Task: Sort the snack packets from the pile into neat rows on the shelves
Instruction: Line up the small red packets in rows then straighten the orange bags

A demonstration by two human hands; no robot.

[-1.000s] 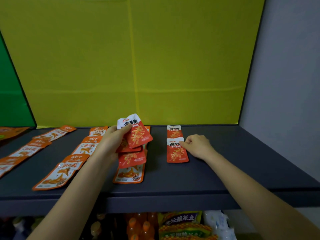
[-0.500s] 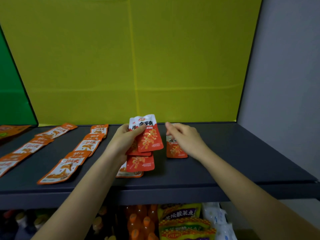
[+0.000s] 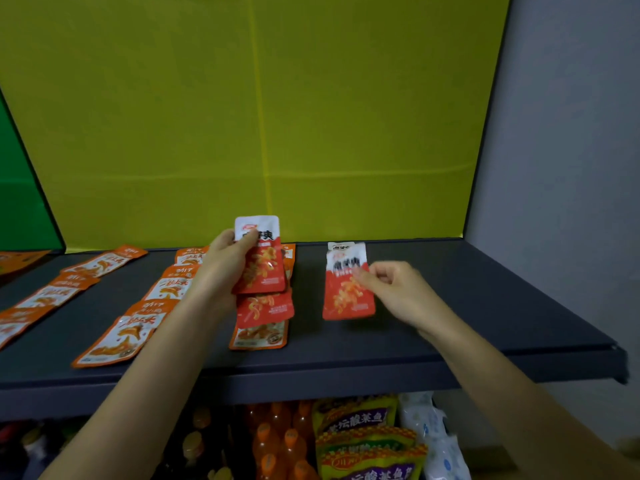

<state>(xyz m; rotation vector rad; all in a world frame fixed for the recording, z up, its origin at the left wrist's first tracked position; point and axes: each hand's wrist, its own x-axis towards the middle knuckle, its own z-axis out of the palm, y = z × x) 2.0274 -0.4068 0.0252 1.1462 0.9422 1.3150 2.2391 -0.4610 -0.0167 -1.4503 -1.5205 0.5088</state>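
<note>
Lifted off the stack (image 3: 263,271) within the last half second: one red packet (image 3: 348,296), now pinched at its right edge by the right hand (image 3: 398,292) and held just right of the stack, over the row packet (image 3: 341,244) already lying on the shelf (image 3: 485,306). Touching down or not, cannot tell. Left hand (image 3: 225,265) gripping the stack, raised off the shelf. By the look of it, one more about to join that row, with several left to deal.
</note>
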